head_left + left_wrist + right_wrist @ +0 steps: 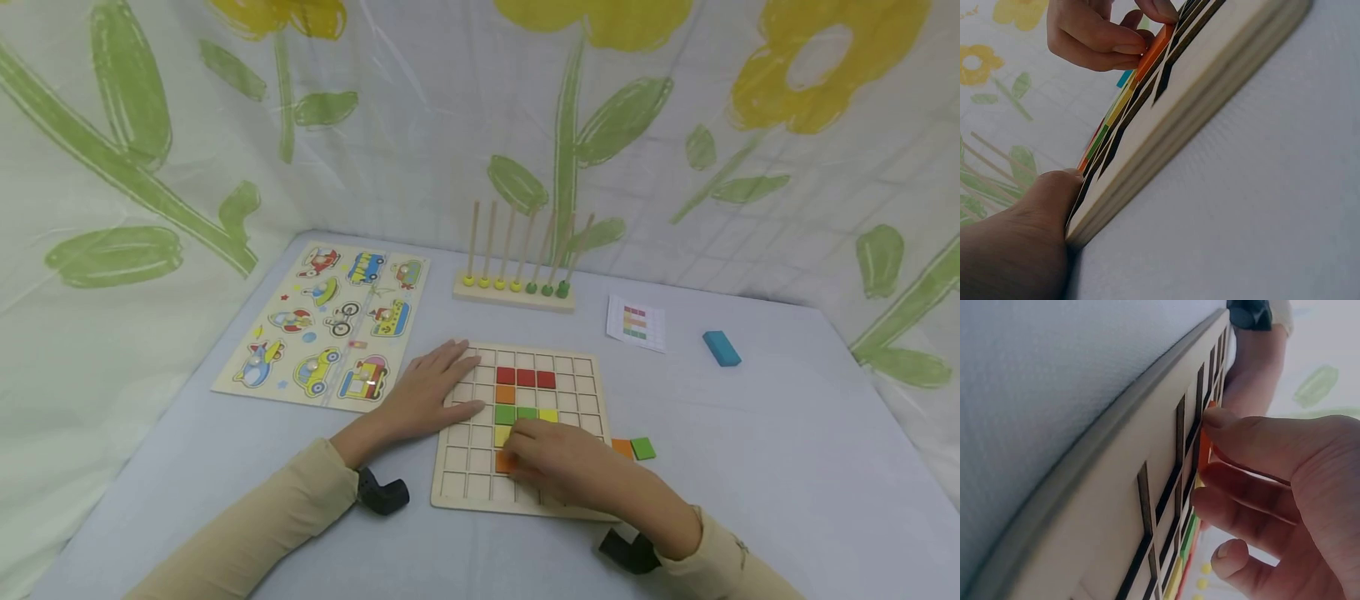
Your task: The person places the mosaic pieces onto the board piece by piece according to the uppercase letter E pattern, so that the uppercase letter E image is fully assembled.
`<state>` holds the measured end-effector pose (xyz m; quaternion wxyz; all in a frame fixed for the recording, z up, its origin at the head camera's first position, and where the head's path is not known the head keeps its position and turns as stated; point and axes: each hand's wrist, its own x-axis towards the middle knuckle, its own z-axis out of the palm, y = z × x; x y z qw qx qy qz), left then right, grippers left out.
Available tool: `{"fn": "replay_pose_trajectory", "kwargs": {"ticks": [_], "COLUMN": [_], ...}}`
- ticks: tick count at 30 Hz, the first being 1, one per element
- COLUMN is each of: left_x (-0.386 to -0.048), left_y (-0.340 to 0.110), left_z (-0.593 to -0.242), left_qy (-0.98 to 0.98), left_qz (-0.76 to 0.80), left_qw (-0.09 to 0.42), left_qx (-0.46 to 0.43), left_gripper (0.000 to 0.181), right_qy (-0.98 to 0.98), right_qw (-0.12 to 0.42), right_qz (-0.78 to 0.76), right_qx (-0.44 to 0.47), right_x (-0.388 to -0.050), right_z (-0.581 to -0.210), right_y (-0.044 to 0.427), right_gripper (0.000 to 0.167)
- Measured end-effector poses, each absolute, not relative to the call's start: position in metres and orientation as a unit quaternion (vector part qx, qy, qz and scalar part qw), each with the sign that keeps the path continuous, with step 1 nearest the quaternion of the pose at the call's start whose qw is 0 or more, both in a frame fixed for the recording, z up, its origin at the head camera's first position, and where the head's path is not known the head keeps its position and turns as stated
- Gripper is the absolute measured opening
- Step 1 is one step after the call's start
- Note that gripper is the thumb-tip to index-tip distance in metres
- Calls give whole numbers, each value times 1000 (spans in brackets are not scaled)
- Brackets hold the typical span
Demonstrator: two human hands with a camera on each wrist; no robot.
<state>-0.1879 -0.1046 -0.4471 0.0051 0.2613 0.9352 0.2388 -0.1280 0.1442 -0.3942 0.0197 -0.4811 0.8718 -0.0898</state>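
A wooden grid board [468, 490] lies on the table with red, orange, green and yellow square tiles in its cells. My left hand [422, 392] rests on the board's left edge, fingers spread; its thumb [1054, 190] lies along the rim in the left wrist view. Over the lower middle of the board, my right hand [570, 467] pinches an orange tile [1155, 50] between thumb and fingertips, low at the grid. The right wrist view shows that thumb [1254, 440] against the tile. Part of the grid is hidden under my right hand.
Loose orange [622, 448] and green tiles [642, 448] lie at the board's right edge. Beyond are a pattern card [652, 325], a blue block [722, 348] and a peg stand [513, 297] with beads. A vehicle puzzle board [292, 329] lies at left.
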Motion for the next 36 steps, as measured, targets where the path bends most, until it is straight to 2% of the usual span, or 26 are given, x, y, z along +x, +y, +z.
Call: {"fn": "replay_pose_trajectory", "kwargs": {"ticks": [15, 21, 27, 36], "left_x": [-187, -188, -187, -187], "left_y": [-104, -104, -105, -104], "left_z": [-447, -447, -446, -445], "left_qy": [936, 935, 935, 933], "left_qz": [239, 239, 238, 240], "left_qw": [8, 2, 1, -2], "left_qx": [259, 263, 264, 267], "left_gripper": [71, 71, 71, 71], "right_qy": [878, 916, 949, 954], "right_qw": [16, 16, 52, 91], "right_qz": [-86, -82, -55, -60], "right_qx": [-471, -392, -306, -281], "right_x": [-130, -134, -138, -136], "right_z": [-390, -375, -374, -380], "right_y": [148, 185, 239, 282], "right_gripper": [13, 17, 22, 33]}}
